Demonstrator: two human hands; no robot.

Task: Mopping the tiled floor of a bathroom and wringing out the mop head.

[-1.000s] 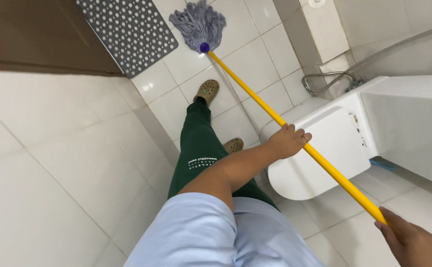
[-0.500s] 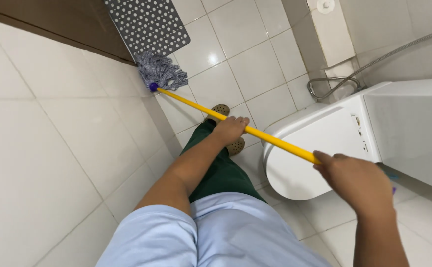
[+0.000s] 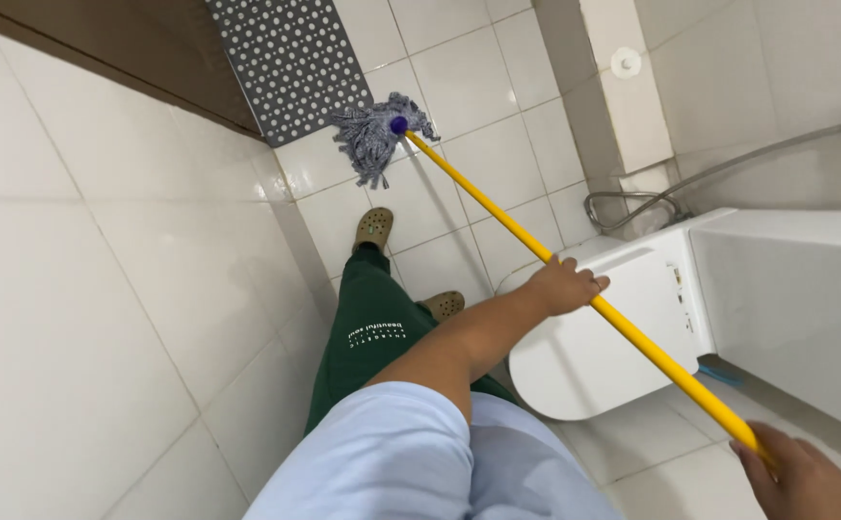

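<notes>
Mop handle [image 3: 536,246] in both grips, head ahead

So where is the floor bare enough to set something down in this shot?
Bare tiles lie between the mop head, the pillar and the toilet, crossed above by the handle. It is crowded around the feet beside the toilet, where the left hand and right hand grip the handle.
</notes>
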